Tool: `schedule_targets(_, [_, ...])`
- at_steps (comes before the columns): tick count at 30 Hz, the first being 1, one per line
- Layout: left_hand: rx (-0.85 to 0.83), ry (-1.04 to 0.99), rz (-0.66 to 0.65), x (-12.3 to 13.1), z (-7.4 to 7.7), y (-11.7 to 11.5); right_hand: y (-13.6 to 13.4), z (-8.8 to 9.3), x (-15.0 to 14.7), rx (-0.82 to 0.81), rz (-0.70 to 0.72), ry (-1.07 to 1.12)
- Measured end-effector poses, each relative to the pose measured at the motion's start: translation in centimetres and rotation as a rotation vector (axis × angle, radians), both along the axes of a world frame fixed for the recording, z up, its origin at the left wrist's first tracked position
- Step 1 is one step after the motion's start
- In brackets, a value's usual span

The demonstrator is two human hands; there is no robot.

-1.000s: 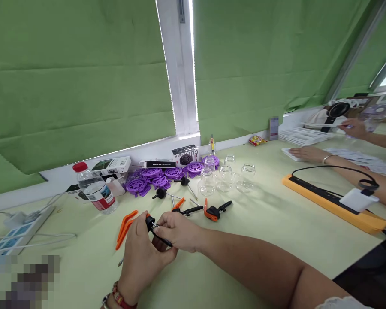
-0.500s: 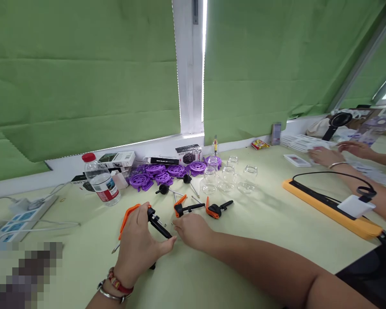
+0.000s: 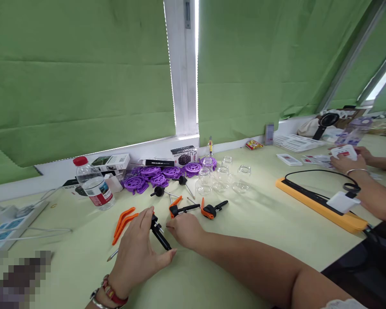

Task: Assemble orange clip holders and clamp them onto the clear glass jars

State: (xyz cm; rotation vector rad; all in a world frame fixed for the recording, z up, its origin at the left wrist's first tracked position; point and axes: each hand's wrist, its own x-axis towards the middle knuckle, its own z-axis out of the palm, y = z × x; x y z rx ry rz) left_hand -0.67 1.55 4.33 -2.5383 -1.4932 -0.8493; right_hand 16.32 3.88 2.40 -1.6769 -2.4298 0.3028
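Note:
My left hand (image 3: 137,249) is closed around a black rod-like part (image 3: 161,237), held between the fingers and the thumb tip, low over the table. Close beside that part, my right hand (image 3: 187,231) has its fingertips pressed together; anything in them is too small or hidden to make out. Orange curved arms (image 3: 124,224) lie just left of my left hand, near a thin metal rod (image 3: 112,255). Beyond my right hand rest an orange-and-black clamp-like piece (image 3: 180,210) and a similar one (image 3: 214,208). Black knobs with metal rods (image 3: 159,191) lie behind them.
Purple plastic discs (image 3: 149,171) are heaped along the wall, beside upturned glass cups (image 3: 223,178). A water bottle (image 3: 96,189) and a power strip (image 3: 17,223) stand left. To the right are an orange power strip (image 3: 318,207) and a co-worker's hands (image 3: 349,161) with a white card.
The view has swung slightly, shifting the scene left. My hands keep close together at the black part. More of the orange arms shows beside my left hand. The co-worker has raised a white card.

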Motion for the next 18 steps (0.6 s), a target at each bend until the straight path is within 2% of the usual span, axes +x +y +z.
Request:
schedule_targets(6, [-0.114, -0.119, -0.101, 0.0, 0.7, -0.2, 0.5, -0.6, -0.1, 0.014, 0.025, -0.030])
schedule_targets(10, [-0.383, -0.370, -0.212, 0.3, 1.9, -0.5, 0.8, -1.9, 0.0, 0.058, 0.067, -0.055])
schedule_targets(12, [-0.561, -0.540, -0.234, 0.3, 2.3, -0.7, 0.6, -1.9, 0.5, 0.046, 0.098, -0.039])
schedule_targets(15, [-0.828, -0.774, -0.237, 0.2, 2.6, -1.2, -0.2, -0.3, 2.0, 0.000, 0.118, 0.069])
schedule_targets(17, [-0.992, -0.881, -0.257, 0.2, 2.5, -1.6, -1.0, 1.6, 3.5, 0.018, 0.138, 0.228])
schedule_targets(18, [-1.063, -0.921, -0.274, 0.3, 2.4, -1.8, -1.5, 2.7, 4.3, 0.040, 0.194, 0.320])
